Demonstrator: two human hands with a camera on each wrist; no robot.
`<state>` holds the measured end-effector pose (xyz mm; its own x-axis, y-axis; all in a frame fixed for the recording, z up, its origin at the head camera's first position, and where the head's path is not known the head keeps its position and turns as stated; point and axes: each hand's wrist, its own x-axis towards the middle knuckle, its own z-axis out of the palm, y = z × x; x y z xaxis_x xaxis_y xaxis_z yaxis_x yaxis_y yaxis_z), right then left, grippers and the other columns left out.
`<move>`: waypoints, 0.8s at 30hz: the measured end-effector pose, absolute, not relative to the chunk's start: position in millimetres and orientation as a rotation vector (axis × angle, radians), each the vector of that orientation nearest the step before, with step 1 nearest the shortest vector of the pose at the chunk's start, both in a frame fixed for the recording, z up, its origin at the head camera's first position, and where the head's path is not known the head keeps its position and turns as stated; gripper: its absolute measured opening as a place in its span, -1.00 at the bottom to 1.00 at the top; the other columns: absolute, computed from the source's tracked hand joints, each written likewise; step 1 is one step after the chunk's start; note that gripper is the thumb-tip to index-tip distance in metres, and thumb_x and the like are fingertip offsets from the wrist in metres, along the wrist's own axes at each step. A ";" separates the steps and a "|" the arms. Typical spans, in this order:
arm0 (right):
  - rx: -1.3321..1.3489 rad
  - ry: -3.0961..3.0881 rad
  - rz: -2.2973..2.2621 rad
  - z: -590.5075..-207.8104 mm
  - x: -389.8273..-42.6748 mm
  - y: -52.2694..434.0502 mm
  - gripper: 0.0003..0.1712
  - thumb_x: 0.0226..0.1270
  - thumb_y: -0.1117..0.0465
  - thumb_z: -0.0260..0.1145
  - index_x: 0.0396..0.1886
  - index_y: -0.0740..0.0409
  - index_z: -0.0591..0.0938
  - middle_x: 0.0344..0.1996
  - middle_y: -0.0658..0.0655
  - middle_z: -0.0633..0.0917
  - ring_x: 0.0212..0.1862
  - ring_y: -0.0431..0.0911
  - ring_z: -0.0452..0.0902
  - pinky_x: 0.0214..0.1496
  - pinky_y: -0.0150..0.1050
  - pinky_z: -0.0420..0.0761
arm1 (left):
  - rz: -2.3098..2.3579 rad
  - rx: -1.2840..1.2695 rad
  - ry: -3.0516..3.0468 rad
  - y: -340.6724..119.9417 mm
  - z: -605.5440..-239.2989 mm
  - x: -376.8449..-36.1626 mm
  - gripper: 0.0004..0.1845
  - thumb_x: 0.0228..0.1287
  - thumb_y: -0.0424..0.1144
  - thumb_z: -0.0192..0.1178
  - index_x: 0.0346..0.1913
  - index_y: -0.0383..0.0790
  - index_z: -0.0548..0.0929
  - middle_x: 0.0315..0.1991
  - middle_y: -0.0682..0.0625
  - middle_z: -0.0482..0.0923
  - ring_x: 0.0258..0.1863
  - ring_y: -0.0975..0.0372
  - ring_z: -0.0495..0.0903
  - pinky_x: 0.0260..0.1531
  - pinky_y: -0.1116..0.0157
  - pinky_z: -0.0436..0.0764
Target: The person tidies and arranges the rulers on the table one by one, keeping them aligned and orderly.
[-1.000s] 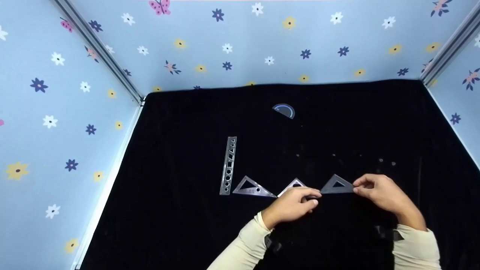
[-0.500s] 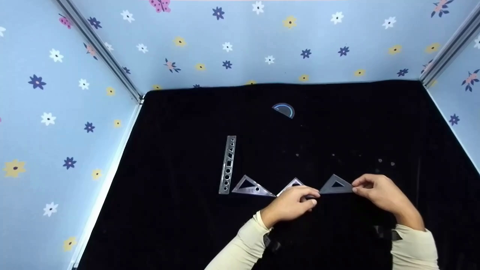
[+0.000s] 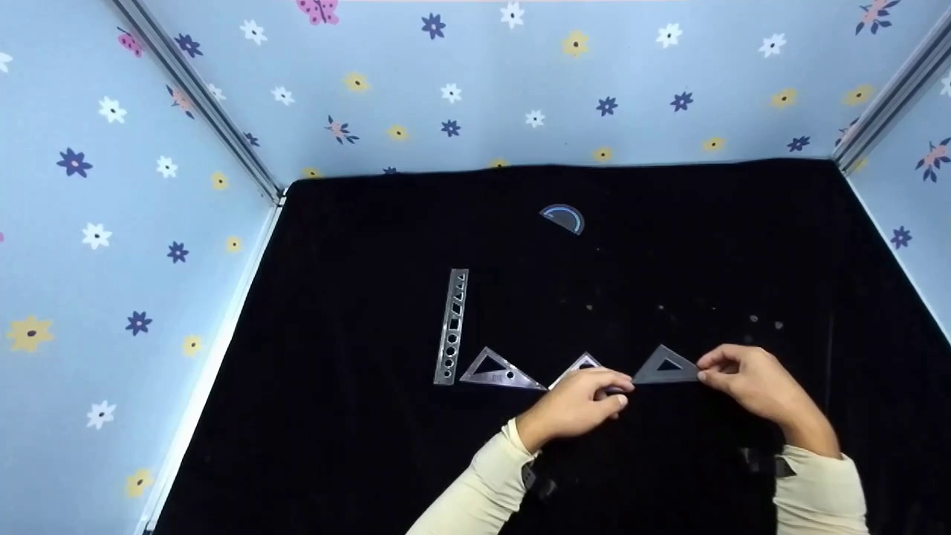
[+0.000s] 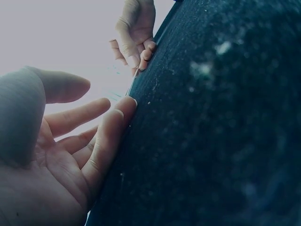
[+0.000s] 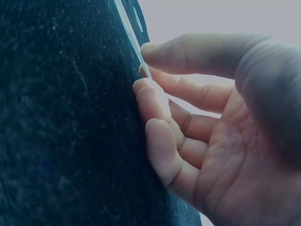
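Three clear triangular set squares lie in a row on a black cloth in the head view. My left hand [image 3: 576, 403] rests over the middle set square [image 3: 570, 370], covering most of it; its fingertips reach the left corner of the right-hand set square [image 3: 654, 374]. In the left wrist view that hand's [image 4: 66, 160] fingers are extended, thumb apart. My right hand [image 3: 761, 383] pinches the right corner of the right-hand set square between thumb and fingers; the right wrist view shows its thin edge [image 5: 130, 35] there. The left set square [image 3: 496, 377] lies untouched, its right tip near the middle one.
A clear ruler [image 3: 446, 332] with cut-out shapes stands lengthwise left of the row. Farther back lies a small protractor [image 3: 566, 219] with a blue arc. Black cloth [image 3: 356, 297] covers the surface, and flowered blue panels [image 3: 483, 89] enclose it at the back and sides.
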<state>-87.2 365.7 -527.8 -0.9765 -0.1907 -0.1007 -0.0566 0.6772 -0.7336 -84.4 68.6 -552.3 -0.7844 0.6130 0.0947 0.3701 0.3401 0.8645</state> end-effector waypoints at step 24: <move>-0.177 2.762 -1.160 -528.8 -87.8 365.6 -0.79 0.29 0.20 0.45 -0.15 0.22 0.71 -0.41 0.05 0.67 -0.40 -0.21 0.57 -0.36 -0.37 0.52 | 1.424 0.855 2.323 69.1 -554.5 -85.7 -0.72 0.34 -0.39 0.18 0.05 -0.25 0.72 0.13 0.09 0.65 -0.45 0.55 0.60 -0.31 0.57 0.56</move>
